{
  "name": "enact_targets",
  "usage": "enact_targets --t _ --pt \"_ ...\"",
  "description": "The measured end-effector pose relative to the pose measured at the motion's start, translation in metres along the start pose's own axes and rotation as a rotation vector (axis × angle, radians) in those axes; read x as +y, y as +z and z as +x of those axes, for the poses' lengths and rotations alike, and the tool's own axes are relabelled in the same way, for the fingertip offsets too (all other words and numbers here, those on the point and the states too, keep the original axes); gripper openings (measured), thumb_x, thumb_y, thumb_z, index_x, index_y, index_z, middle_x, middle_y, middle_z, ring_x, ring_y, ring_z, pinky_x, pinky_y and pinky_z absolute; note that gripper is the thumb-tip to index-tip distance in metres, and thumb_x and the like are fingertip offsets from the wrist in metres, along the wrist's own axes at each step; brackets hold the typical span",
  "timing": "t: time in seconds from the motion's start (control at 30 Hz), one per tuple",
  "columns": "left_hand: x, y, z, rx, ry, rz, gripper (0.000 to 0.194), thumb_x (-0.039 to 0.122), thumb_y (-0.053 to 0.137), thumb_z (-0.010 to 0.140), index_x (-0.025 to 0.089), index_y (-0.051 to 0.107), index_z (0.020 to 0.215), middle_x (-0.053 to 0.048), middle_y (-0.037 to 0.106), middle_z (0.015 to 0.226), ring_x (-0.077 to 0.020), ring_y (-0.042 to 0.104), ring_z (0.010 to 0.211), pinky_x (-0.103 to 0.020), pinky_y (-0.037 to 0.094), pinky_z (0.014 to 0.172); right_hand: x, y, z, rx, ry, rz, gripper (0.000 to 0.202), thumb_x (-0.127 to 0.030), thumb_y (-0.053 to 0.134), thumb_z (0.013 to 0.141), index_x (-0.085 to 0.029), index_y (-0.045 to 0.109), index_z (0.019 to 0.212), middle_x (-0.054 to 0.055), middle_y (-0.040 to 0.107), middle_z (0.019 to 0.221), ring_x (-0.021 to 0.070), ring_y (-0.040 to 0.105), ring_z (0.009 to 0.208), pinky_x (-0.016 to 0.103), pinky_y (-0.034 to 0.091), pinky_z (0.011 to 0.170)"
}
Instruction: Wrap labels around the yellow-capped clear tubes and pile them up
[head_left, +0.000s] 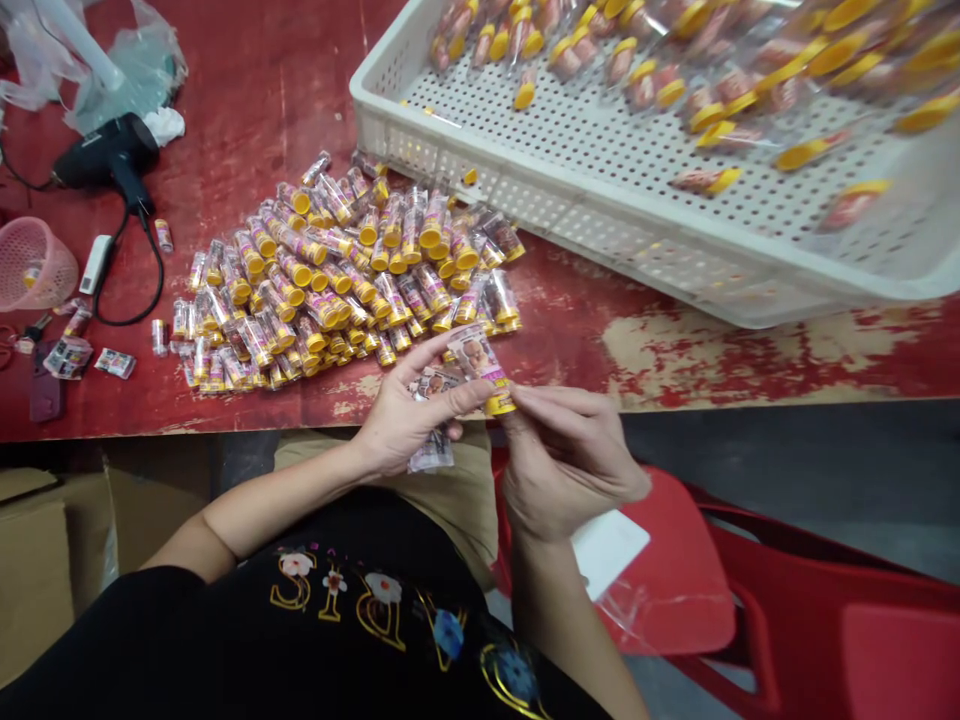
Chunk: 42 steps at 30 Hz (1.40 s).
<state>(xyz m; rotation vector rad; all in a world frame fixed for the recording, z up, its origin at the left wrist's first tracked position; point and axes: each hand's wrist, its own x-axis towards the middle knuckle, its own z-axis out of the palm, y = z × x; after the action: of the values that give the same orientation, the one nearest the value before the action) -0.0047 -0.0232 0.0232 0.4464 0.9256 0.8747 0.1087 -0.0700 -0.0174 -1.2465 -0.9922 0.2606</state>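
Note:
Over the table's front edge, my left hand (397,415) is closed around a small stack of clear printed plastic sleeves (431,455), which hang below the fingers. A printed sleeve with a yellow lower end (480,362) sticks up between my hands; whether a tube is inside it I cannot tell. My right hand (570,450) pinches it at its yellow end with thumb and fingertips. Just beyond my hands lies a big pile of small clear tubes with yellow caps (330,280), many bearing printed labels.
A white perforated crate (585,210) holding yellow-capped tubes stands at the back right. On the left lie a black heat gun (120,155), a pink basket (37,265) and loose sleeve packs (69,356). A red chair (675,580) is at my right, cardboard boxes (45,540) at my left.

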Motion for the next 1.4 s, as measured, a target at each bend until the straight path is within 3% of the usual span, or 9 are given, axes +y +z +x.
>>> enact_targets --t 0.23,0.43,0.63,0.77,0.9,1.0,1.1,1.27,1.4 --pt "0.005 -0.007 0.019 0.124 -0.047 -0.052 0.031 0.029 0.082 0.083 0.018 0.073 0.110 -0.006 0.075 0.096 -0.0125 0.067 0.070 -0.017 0.044 0.049 0.029 0.030 0.025 0.019 0.162 0.025 0.010 -0.024 0.081 0.082 -0.023 0.081 0.092 0.003 0.072 0.086 0.0156 0.069 0.077 0.030 0.057 0.066" --pt "0.009 -0.016 0.021 0.185 -0.144 -0.098 0.027 0.007 0.066 0.089 0.011 0.068 0.115 -0.011 0.077 0.099 -0.0127 0.069 0.072 -0.018 0.047 0.051 0.075 0.076 0.068 -0.018 -0.113 -0.021 0.009 -0.024 0.073 0.088 -0.023 0.081 0.093 0.004 0.072 0.088 0.0170 0.068 0.082 0.032 0.057 0.072" --pt "0.014 -0.020 0.026 0.235 -0.119 -0.137 0.033 0.003 0.069 0.086 0.009 0.067 0.118 -0.008 0.076 0.087 -0.0119 0.069 0.066 -0.018 0.050 0.052 0.080 0.093 0.067 -0.221 -0.350 -0.107 0.020 -0.024 0.061 0.097 -0.026 0.079 0.104 0.007 0.074 0.097 0.0182 0.070 0.091 0.036 0.059 0.083" --pt "0.017 -0.018 0.034 0.246 -0.141 -0.109 0.030 0.004 0.067 0.089 0.009 0.070 0.118 -0.009 0.077 0.088 -0.0117 0.070 0.067 -0.018 0.052 0.054 0.078 0.106 0.095 -0.540 -0.492 -0.074 0.024 -0.020 0.060 0.098 -0.028 0.077 0.114 0.007 0.076 0.110 0.0188 0.071 0.104 0.038 0.059 0.093" --pt "0.020 -0.020 0.036 0.251 -0.178 -0.084 0.020 0.007 0.069 0.091 0.010 0.073 0.110 -0.014 0.079 0.102 -0.0125 0.073 0.073 -0.018 0.058 0.060 0.116 0.069 0.188 -0.457 -0.323 -0.173 0.034 -0.011 0.067 0.089 -0.023 0.073 0.120 0.007 0.075 0.117 0.0194 0.070 0.113 0.040 0.056 0.101" --pt "0.021 -0.022 0.038 0.274 -0.207 -0.057 0.011 0.010 0.068 0.093 0.011 0.073 0.102 -0.014 0.080 0.104 -0.0124 0.074 0.071 -0.019 0.060 0.058 0.168 0.013 0.278 -0.118 0.143 -0.474 0.012 -0.005 0.062 0.084 -0.013 0.071 0.081 0.004 0.075 0.096 0.0156 0.071 0.106 0.033 0.050 0.101" --pt "0.019 -0.019 0.039 0.286 -0.208 -0.034 0.002 0.014 0.070 0.093 0.012 0.071 0.093 -0.011 0.080 0.096 -0.0127 0.072 0.064 -0.021 0.060 0.052 0.208 -0.026 0.339 0.000 0.278 -0.534 0.030 -0.013 0.066 0.080 -0.019 0.048 0.057 0.009 0.073 0.092 0.0190 0.071 0.107 0.031 0.051 0.095" --pt "0.016 -0.006 0.038 0.223 -0.172 -0.088 0.013 0.021 0.079 0.087 0.013 0.072 0.094 -0.006 0.076 0.086 -0.0141 0.071 0.064 -0.023 0.060 0.050 0.228 -0.028 0.359 -0.118 0.242 -0.414 0.051 -0.031 0.083 0.072 -0.026 0.036 0.051 0.009 0.074 0.083 0.0244 0.073 0.110 0.032 0.057 0.084" --pt "0.015 -0.001 0.044 0.204 -0.093 -0.154 0.025 0.029 0.088 0.078 0.013 0.074 0.092 0.000 0.069 0.076 -0.0087 0.063 0.055 -0.019 0.055 0.048 0.208 -0.027 0.339 -0.266 0.256 -0.316 0.053 -0.035 0.068 0.086 -0.020 0.038 0.045 0.002 0.071 0.075 0.0230 0.074 0.108 0.033 0.053 0.079"
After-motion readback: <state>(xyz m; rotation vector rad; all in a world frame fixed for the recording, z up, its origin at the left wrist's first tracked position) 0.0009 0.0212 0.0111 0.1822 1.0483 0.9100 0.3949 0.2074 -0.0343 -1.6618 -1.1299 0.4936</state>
